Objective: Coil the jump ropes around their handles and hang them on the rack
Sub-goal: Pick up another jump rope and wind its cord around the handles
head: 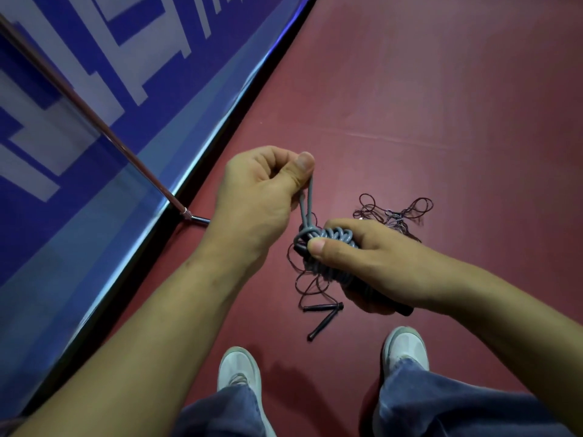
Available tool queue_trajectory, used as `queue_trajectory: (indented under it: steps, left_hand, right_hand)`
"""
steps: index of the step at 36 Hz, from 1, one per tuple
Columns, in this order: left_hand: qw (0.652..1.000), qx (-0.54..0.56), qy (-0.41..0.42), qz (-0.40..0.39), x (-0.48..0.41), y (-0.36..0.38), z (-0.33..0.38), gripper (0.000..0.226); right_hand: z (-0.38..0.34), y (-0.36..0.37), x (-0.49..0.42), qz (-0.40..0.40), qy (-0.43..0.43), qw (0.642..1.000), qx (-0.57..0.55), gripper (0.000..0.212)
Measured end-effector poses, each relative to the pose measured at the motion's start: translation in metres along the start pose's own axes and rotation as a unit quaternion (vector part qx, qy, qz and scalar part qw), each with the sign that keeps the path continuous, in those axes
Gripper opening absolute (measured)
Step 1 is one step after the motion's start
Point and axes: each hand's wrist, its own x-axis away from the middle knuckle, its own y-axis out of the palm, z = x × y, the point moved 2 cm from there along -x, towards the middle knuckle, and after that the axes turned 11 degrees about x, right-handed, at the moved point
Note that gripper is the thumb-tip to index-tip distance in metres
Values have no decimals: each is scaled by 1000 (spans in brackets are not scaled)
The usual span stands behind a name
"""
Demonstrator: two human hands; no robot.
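Grey jump rope (pixel 334 236) is held between both hands over a red floor (pixel 410 105), with a blue banner (pixel 94 74) and a slanting metal pole (pixel 94 121) off to the left of the left hand (pixel 258 190). The right hand (pixel 372 263) grips the bundle, its coils wound tight around black handles (pixel 405 310). The left hand pinches a loop of the grey cord, pulled up taut. Coiling looks nearly finished; next the loop likely needs tucking or cinching, then hanging. Beneath the hands a thin dark rope (pixel 394 212) lies tangled, its floor handles (pixel 321 313) loose, not yet coiled.
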Motion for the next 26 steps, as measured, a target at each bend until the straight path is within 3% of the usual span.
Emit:
queue_trajectory:
  steps: [6, 12, 16, 21, 26]
  left_hand:
    - [999, 23, -22, 0, 2, -2, -3, 23]
    - [999, 19, -25, 9, 2, 1, -4, 24]
    - [1000, 13, -25, -3, 3, 3, -5, 23]
    - [1000, -5, -3, -27, 3, 0, 2, 21]
    - [999, -1, 33, -43, 3, -8, 17, 21]
  right_hand:
    - [1, 2, 3, -4, 11, 1000, 4, 45]
    - [-3, 4, 1, -19, 7, 999, 26, 33]
    - [-4, 4, 0, -34, 19, 997, 61, 40]
    - [-9, 4, 0, -32, -10, 996, 88, 35]
    - [-15, 2, 1, -22, -29, 997, 66, 47]
